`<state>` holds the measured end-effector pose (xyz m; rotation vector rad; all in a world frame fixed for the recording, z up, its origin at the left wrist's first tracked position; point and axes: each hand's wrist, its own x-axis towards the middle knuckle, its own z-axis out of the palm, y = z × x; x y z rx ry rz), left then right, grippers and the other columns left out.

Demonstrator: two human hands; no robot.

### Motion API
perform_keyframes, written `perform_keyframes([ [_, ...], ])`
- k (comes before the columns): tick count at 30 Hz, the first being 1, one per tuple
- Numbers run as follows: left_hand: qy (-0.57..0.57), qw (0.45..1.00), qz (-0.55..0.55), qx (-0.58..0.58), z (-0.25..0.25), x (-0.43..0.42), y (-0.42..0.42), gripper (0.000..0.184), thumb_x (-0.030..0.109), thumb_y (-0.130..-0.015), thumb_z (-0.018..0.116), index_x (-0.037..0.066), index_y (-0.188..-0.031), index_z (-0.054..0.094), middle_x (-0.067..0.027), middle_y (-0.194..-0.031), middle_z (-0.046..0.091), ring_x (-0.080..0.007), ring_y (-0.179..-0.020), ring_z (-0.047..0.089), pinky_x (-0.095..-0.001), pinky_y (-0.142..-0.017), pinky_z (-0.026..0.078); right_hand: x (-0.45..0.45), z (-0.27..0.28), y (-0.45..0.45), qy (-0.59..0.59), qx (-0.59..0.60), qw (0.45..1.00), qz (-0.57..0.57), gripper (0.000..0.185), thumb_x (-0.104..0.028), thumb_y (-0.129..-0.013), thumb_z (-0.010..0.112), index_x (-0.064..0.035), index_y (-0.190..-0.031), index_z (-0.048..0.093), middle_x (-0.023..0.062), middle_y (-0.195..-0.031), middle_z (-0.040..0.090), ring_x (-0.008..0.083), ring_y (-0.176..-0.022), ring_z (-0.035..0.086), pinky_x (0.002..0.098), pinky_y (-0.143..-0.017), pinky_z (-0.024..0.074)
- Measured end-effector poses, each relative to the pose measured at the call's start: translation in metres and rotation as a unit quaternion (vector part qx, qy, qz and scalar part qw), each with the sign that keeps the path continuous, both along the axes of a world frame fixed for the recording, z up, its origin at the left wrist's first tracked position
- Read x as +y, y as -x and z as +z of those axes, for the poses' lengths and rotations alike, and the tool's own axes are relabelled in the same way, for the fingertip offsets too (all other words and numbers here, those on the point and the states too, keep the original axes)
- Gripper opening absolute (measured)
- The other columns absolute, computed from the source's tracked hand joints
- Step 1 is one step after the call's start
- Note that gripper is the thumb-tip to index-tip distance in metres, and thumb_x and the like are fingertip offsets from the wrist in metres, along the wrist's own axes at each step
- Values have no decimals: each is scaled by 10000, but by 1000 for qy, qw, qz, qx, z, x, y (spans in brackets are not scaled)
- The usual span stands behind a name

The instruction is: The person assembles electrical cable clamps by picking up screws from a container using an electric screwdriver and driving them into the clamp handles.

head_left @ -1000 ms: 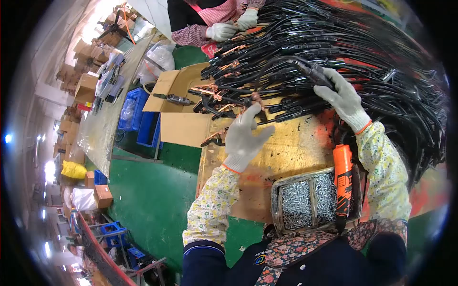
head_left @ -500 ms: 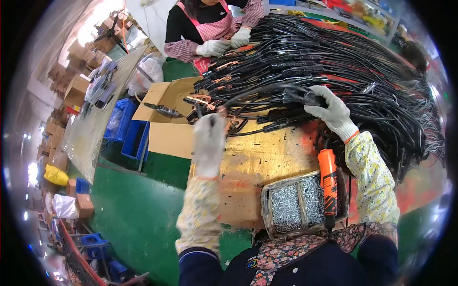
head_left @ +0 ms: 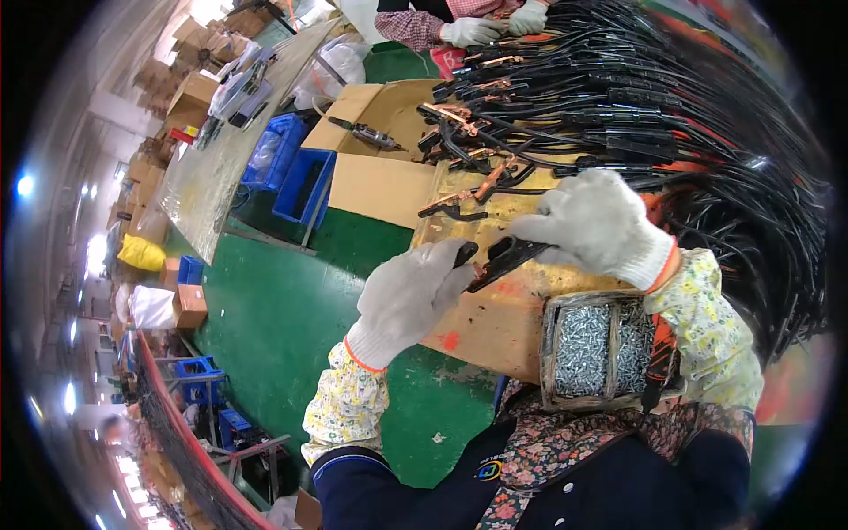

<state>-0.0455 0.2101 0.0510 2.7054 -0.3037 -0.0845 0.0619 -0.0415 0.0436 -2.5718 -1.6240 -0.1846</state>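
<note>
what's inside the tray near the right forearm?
Small silvery fasteners on both sides of the divider. They cover the tray floor; the orange-and-black tool and right sleeve hide its right end.

I can read one pale cap. "B" on the red item [head_left: 448, 62] nr the co-worker's gloves [head_left: 473, 33]. My navy jacket [head_left: 609, 481] has a small blue-&-yellow emblem [head_left: 488, 470] on the chest, w/ tiny lettering [head_left: 490, 458] just abv it, too blurred for me to make out.
</note>
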Motion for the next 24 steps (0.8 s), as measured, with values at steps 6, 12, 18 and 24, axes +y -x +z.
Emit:
perform_keyframes([
  [6, 201, 965, -37, -161, -20, -51, -22, 294, 133, -925, 633, 31, -1200, 649, -178, -924, 683, -322, -825, 659, -376, -745, 526, -8, 15, 30, -99, -100, 990, 8, 69, -227, -728, 632, -161, -736, 615, -23, -701, 545, 178, -725, 611, 377, -774, 535],
  [12, 533, 809, 15, 247, -43, -85, -18, 844, 737, -993, 220, 18, -1248, 581, -43, -783, 653, -140, -609, 585, -298, -552, 478, -44, 25, 30, -260, -176, 948, -44, 183, -262, -732, 730, -138, -853, 670, 10, -853, 627, 206, -828, 632, 407, -970, 487],
  [18, 568, 725, 55, 386, -42, -147, -14, 1056, 934, -805, 159, 27, -1178, 549, -33, -612, 549, -131, -409, 476, -279, -357, 368, -66, -24, 27, -704, 555, 426, -125, 477, -207, -1023, 578, -34, -1441, 427, 140, -1301, 602, 270, -1163, 621, 383, -945, 535],
  [24, 565, 817, 33, 105, -15, -177, -42, 303, 299, -1031, 523, 13, -1025, 620, -54, -816, 594, -144, -736, 560, -284, -660, 477, -63, -2, 15, -766, 615, 187, -17, 143, -185, -1022, 605, -155, -910, 521, -99, -652, 345, 10, -488, 308, 193, -425, 293],
])
